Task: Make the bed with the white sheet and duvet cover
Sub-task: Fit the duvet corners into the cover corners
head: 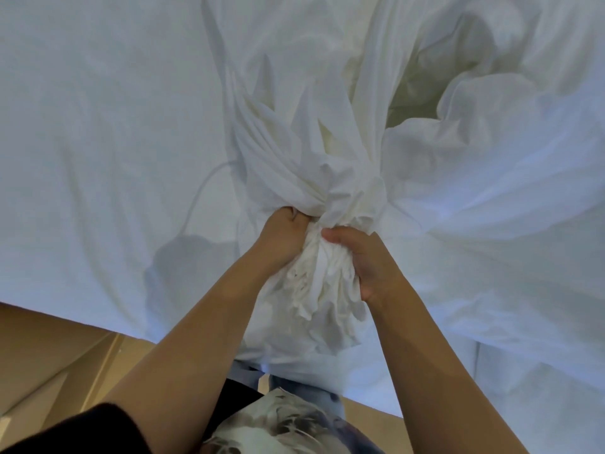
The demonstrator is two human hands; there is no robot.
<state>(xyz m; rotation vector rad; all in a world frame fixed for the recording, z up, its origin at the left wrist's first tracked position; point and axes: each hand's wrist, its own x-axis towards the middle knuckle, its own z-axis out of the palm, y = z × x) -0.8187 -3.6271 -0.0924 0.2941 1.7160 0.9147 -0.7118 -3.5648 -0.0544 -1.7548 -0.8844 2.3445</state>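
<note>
Two hands on one bunch: your left hand and right hand are both closed tight around a gathered wad of the duvet cover, held just above the near edge of the bed. Each grip is fully clenched, fingers wrapped round fabric, nothing else in them. Loose ruffled ends hang below your fists over the edge.

Cover fans out from the bunch up and to the right, piled in heavy folds. A yellowish opening shows inside the folds, likely the duvet or the cover's inside; can't tell which.

White sheet lies flat on the left half of the bed, mild creases only, and hangs over the near edge.

Risks, my read:
- Bunch looks twisted. Pull hard and you tighten the twist, so the cover won't spread flat.
- Many layers in each fist. You may have the wrong edge or both layers of the opening, so shaking out won't open it.
- Cover rests on the sheet. Dragging it toward you could ruck the sheet or pull it off the near edge.
- Hanging ends are close to your legs and the floor. They could snag or drop and get dirty.

Suggest loosening one grip and finding a corner before pulling.
</note>
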